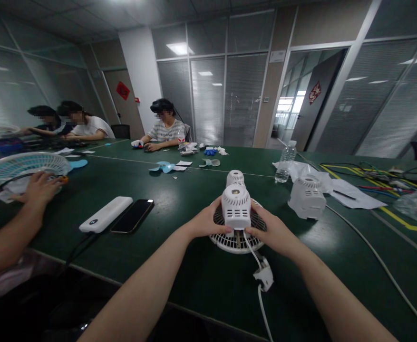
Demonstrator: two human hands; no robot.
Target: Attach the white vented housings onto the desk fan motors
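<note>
Gripping the white casing (236,209) from its two sides, the left hand (204,222) and right hand (270,228) are clamped on it, thumbs near its lower front edge. It sits in front of the person, over the round white grille (241,249) on the green table (179,294); whether the two are joined or merely touching is hidden. The likeliest trouble is a tilt: if one thumb slipped, the casing could rock to that side and press unevenly on the thin bars. The cord (254,251) is another weak point, since it runs out from under the casing past the plug (264,275) towards the near edge, so a snag there could tug the load off line. Just behind stands a second casing (236,177), partly hidden, and a forward push might knock it. To the right, the third casing (307,199) and the water bottle (286,164) are well apart from the fingers, so a bump seems less likely there.
</note>
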